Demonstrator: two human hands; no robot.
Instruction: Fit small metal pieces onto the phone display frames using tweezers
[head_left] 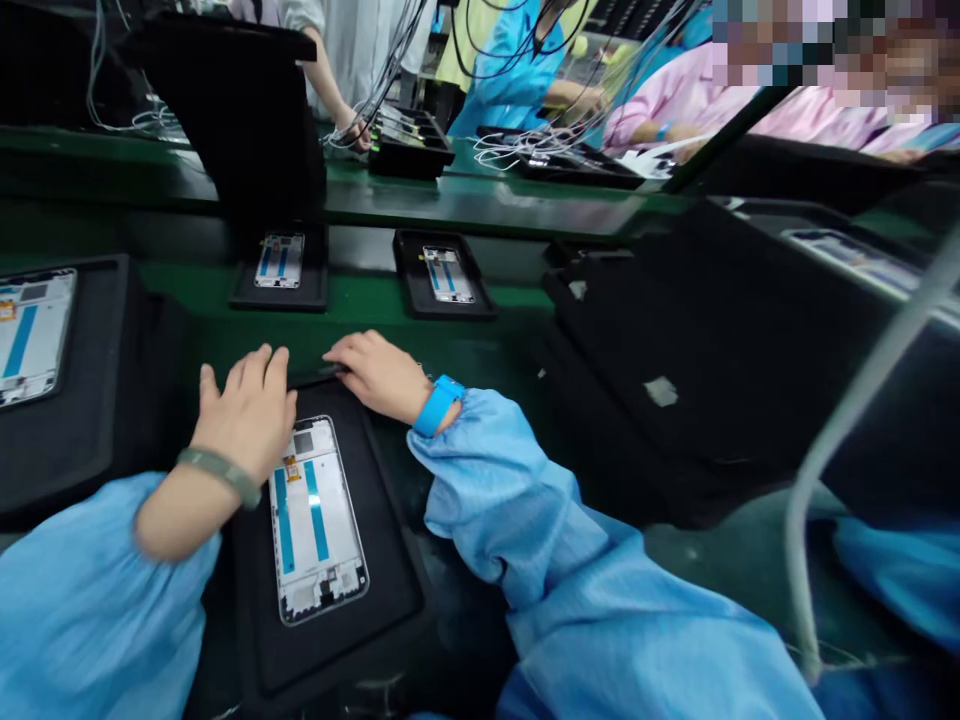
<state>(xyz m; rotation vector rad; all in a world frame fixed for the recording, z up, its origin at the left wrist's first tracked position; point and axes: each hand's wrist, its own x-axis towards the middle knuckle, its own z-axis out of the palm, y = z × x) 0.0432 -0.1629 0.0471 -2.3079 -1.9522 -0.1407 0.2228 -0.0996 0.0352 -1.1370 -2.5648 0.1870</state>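
A phone frame [337, 510] with two blue strips and a small orange flex piece lies in a black tray [397, 600] in front of me. Over the tray's far left part, my left hand [244, 415] is open with its fingers stretched forward; its edge covers a bit of the frame's upper left side. The fingers of my right hand [382, 375] are bent around the tray's far edge, thumb and forefinger closed on it. A blue band circles the right wrist and a green bangle the left one.
Two black trays with phone frames [279, 262] [448, 275] lie farther back on the green bench. Stacked black trays [90, 400] stand at left, a dark stack [720, 350] at right. A grey cable [847, 430] hangs at right. Several people work beyond the bench.
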